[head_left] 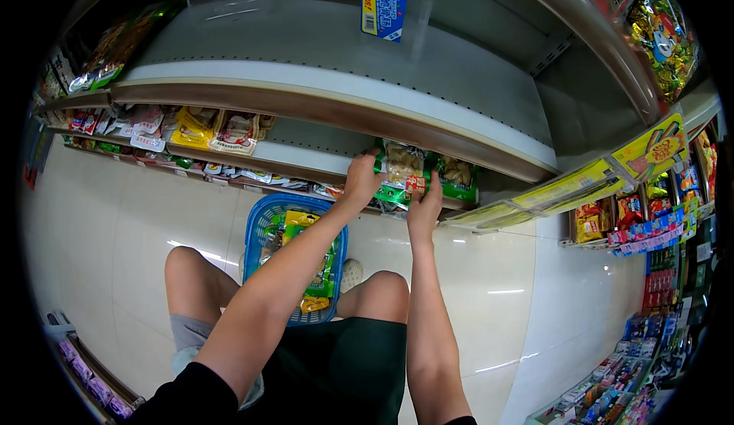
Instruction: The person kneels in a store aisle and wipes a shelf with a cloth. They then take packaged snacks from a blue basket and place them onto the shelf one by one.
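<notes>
Both my hands reach forward to the lower shelf and grip one green-edged clear snack packet by its two sides. My left hand is on its left edge, and my right hand is on its right edge. The packet shows pale food pieces through the film and a small red label. Just right of it, a similar green packet sits on the shelf, partly behind my right fingers. Under my left forearm a blue plastic basket stands on the floor, holding several green and yellow packets.
Above the hands runs the brown front edge of an upper shelf. Yellow and beige packets lie farther left on the lower shelf. A yellow price-strip panel juts out at right. Tiled floor surrounds my knees; goods racks stand lower right.
</notes>
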`<state>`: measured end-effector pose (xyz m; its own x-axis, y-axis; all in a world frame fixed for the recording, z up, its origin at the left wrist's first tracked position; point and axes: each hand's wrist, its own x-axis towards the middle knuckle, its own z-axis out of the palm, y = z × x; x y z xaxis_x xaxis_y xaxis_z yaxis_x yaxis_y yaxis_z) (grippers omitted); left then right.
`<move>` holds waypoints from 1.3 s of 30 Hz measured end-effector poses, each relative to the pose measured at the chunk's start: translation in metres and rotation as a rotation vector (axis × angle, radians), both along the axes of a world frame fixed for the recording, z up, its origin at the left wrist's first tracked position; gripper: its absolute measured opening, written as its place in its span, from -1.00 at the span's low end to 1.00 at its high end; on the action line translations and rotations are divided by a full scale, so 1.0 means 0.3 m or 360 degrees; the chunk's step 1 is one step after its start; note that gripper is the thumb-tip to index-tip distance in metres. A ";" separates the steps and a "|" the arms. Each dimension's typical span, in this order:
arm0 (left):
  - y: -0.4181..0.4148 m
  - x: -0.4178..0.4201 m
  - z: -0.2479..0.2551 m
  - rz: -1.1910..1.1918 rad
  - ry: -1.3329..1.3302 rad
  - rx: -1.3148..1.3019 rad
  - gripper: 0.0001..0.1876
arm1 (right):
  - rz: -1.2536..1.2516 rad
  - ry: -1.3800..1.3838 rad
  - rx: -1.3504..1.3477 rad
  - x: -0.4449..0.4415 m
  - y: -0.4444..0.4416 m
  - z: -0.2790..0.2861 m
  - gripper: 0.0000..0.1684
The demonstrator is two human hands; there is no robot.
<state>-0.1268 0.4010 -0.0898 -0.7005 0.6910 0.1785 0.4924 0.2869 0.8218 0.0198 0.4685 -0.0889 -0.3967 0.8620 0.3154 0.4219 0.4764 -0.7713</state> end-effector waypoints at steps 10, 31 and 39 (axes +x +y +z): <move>-0.006 0.068 -0.020 -0.0115 0.0846 -0.0076 -0.59 | -0.0002 -0.0708 0.0635 -0.002 -0.066 -0.039 -0.57; -0.010 0.029 -0.018 -0.0467 0.0777 -0.0478 -0.66 | 0.0255 -0.0902 0.0360 -0.082 -0.007 -0.057 -0.60; -0.297 0.050 -0.012 -0.0317 0.0720 0.0049 -0.68 | 0.0313 -0.0502 0.0487 -0.052 -0.221 0.044 -0.74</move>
